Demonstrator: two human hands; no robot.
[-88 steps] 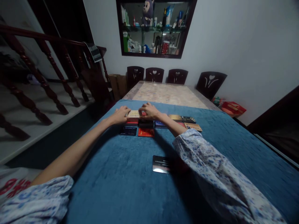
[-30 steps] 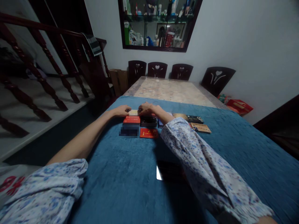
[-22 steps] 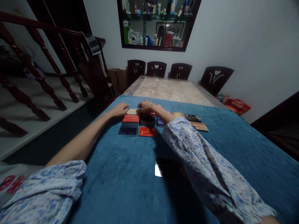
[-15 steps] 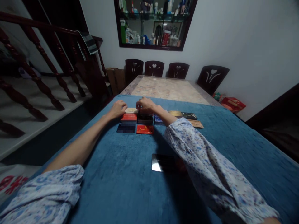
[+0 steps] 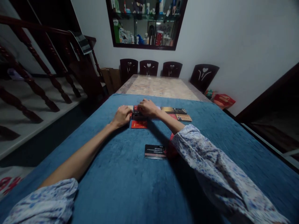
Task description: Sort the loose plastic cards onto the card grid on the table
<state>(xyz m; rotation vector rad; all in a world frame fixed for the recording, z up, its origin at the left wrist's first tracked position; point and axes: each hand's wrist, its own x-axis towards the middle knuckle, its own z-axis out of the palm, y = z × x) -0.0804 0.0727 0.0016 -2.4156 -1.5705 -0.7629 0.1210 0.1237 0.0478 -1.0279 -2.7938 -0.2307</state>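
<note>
My left hand [image 5: 121, 116] is at the left end of a group of cards, its fingers curled down and touching the card edges. What lies under those fingers is hidden. My right hand [image 5: 149, 108] reaches over the middle of the group, fingers bent down and together above a black card [image 5: 138, 117]; anything they grip is out of sight. In front lies a red card with gold print [image 5: 139, 124]. To the right are a gold card [image 5: 166, 109], a black card with light markings [image 5: 179, 111] and a tan card [image 5: 184, 118].
Nearer to me lies a black card with white print [image 5: 154, 151], beside a red item [image 5: 171, 150] partly under my right sleeve. A blue cloth [image 5: 112, 180] covers this part of the table. Chairs [image 5: 149, 67] stand at the far end, and a wooden railing [image 5: 46, 34] runs along the left.
My view has shifted slightly right. My left hand has come nearer over the left cards, and the dark card there no longer shows. My right hand remains over the middle cards.
</note>
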